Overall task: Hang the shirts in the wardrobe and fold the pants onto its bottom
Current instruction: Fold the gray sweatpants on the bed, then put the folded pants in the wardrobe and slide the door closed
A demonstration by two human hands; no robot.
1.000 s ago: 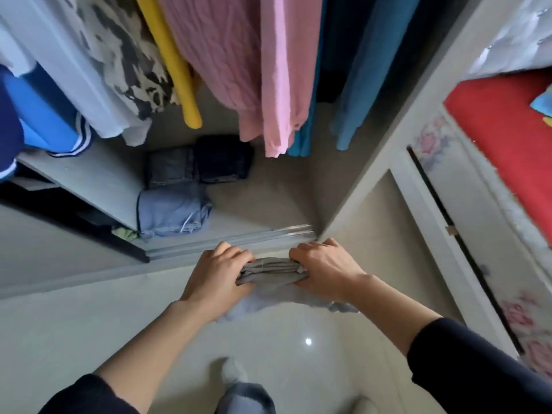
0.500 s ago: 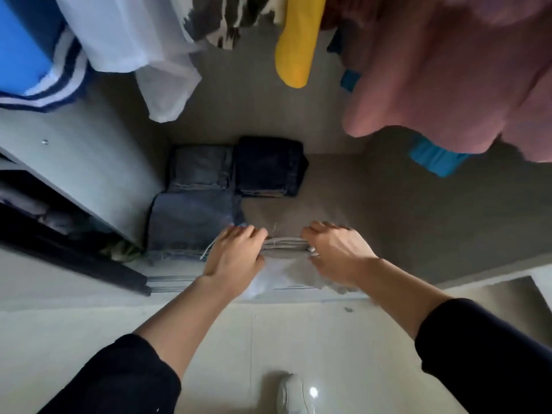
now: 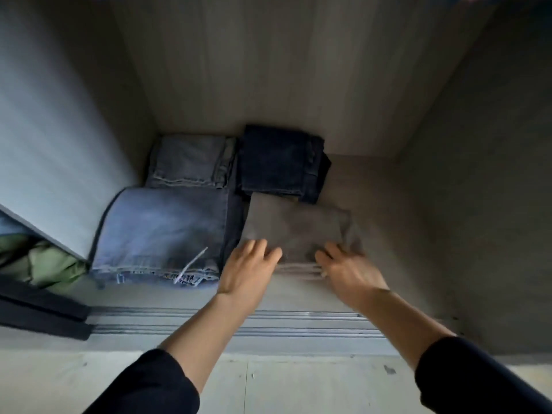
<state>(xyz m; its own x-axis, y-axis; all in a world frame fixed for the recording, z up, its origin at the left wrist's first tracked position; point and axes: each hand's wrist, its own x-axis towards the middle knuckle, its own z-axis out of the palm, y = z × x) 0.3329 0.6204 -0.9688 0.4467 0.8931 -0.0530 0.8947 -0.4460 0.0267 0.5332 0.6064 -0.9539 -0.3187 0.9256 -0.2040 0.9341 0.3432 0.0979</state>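
— Head view: how far along?
— Four folded pairs are down. The folded grey-brown cotton pants (image 3: 295, 231) lie on the wardrobe's pale wooden bottom (image 3: 388, 204), just right of the faded blue jeans (image 3: 161, 231), touching the dark navy jeans (image 3: 277, 162) beyond
— Hands?
— The left hand (image 3: 248, 270) rests its fingers flat on the near edge; the right hand (image 3: 349, 273) is blurred, so I cannot tell its hold. Shirts are out of frame
— Obstacles?
— Only the metal door track (image 3: 268, 324), nearer

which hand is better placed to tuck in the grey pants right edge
Right. The right hand lies at the near right corner of the grey pants, beside that edge; the left hand is at the near left corner, by the light blue jeans.
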